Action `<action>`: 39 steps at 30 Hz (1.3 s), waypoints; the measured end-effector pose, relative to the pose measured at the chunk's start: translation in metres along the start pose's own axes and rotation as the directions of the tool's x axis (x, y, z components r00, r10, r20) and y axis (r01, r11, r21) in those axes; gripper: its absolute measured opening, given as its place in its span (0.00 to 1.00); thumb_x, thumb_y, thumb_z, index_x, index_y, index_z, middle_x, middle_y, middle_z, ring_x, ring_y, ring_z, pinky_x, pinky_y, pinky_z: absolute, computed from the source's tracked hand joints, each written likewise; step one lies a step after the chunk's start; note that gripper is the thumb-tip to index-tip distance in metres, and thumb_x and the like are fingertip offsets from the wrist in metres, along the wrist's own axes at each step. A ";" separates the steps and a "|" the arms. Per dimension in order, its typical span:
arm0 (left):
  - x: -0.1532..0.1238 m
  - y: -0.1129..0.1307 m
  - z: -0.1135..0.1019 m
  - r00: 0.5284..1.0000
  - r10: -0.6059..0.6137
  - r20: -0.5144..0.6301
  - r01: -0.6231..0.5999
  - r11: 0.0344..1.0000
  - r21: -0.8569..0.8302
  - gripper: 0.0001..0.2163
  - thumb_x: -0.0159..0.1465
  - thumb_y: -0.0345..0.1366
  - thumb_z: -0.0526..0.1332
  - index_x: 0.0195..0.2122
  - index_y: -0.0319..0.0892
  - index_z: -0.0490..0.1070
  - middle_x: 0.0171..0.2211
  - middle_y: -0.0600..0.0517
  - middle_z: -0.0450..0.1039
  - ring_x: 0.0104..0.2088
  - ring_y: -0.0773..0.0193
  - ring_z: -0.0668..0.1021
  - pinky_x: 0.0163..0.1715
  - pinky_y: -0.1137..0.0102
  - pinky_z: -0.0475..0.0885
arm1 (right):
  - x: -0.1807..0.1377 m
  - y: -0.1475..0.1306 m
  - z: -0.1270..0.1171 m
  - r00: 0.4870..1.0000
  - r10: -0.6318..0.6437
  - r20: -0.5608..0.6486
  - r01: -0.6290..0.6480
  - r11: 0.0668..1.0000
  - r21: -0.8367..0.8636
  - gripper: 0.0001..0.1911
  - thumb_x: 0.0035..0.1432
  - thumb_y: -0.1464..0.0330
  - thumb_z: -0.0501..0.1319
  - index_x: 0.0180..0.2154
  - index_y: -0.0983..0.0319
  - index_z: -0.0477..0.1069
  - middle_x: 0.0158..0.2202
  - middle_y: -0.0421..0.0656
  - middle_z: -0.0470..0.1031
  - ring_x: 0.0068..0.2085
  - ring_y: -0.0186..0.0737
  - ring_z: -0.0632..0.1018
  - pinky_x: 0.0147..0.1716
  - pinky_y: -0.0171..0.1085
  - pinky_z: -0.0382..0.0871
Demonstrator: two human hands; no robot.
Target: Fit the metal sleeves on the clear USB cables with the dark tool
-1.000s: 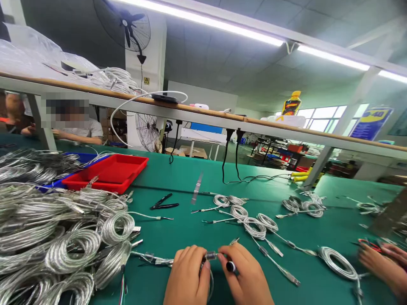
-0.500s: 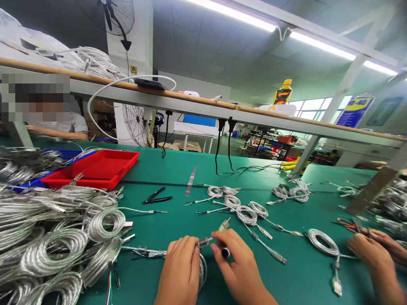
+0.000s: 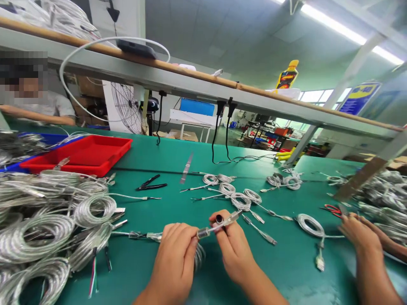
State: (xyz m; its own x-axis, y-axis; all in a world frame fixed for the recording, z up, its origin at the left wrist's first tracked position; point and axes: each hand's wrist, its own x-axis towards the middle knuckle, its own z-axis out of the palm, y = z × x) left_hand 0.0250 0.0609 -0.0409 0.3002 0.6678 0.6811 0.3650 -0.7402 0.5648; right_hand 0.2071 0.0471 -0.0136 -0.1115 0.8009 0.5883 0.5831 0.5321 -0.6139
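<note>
My left hand is closed around a clear-jacketed USB cable, gripping it just beside the bulge on its cord. Part of the cable's coil shows below my fingers, and its other end runs left to the cable pile. My right hand is closed on a small dark cylinder with a round end facing me; its exact kind I cannot make out. The cable passes across my right fingertips, and its USB plug points up to the right. Whether those fingers also pinch the cord is unclear.
Left lies a large pile of coiled cables, with a red tray behind it. Black nippers and a steel ruler lie ahead. Several coiled cables lie beyond my hands. A co-worker's hands work at right near red-handled scissors.
My right hand has turned, bringing the dark cylinder up against the cord. The plug now tilts farther right and lower. The view has shifted, moving the bench slightly up and left.
</note>
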 end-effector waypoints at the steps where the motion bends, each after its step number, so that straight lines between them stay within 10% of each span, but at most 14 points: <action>1: 0.000 0.001 0.000 1.000 0.011 -0.001 -0.011 1.000 0.000 0.10 0.74 0.28 0.49 0.42 0.45 0.68 0.35 0.52 0.74 0.36 0.59 0.74 0.41 0.63 0.64 | 0.000 -0.001 0.000 0.999 -0.011 0.033 0.011 1.000 0.000 0.11 0.70 0.71 0.51 0.48 0.58 0.69 0.40 0.43 0.74 0.40 0.41 0.76 0.40 0.38 0.70; 10: 0.000 0.005 0.000 0.994 0.092 0.051 -0.094 0.995 0.024 0.11 0.72 0.25 0.48 0.40 0.44 0.67 0.35 0.52 0.74 0.36 0.59 0.73 0.41 0.62 0.60 | 0.003 -0.016 -0.008 0.959 0.019 0.283 -0.022 1.000 0.008 0.08 0.63 0.62 0.57 0.39 0.59 0.68 0.35 0.41 0.69 0.35 0.42 0.70 0.33 0.38 0.63; 22: 0.000 0.009 0.001 0.990 0.123 0.070 -0.125 0.992 0.028 0.11 0.70 0.24 0.48 0.37 0.43 0.67 0.32 0.52 0.71 0.34 0.59 0.70 0.39 0.62 0.60 | 0.003 -0.014 -0.005 0.956 0.034 0.291 0.019 0.984 -0.176 0.28 0.71 0.44 0.49 0.28 0.59 0.61 0.25 0.35 0.63 0.26 0.36 0.64 0.27 0.35 0.52; 39: 0.000 0.007 0.001 0.987 0.131 0.091 -0.134 0.991 0.022 0.11 0.70 0.24 0.48 0.37 0.44 0.66 0.32 0.53 0.72 0.33 0.59 0.71 0.39 0.63 0.61 | 0.002 -0.015 -0.005 0.963 0.020 0.270 0.040 0.976 -0.213 0.29 0.71 0.45 0.48 0.26 0.59 0.59 0.23 0.35 0.62 0.25 0.35 0.63 0.26 0.34 0.52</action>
State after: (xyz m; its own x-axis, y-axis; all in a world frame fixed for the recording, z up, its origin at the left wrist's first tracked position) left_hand 0.0288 0.0554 -0.0377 0.4248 0.5691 0.7041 0.3409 -0.8210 0.4580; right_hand 0.2023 0.0398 -0.0006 -0.3133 0.8557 0.4118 0.7365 0.4927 -0.4635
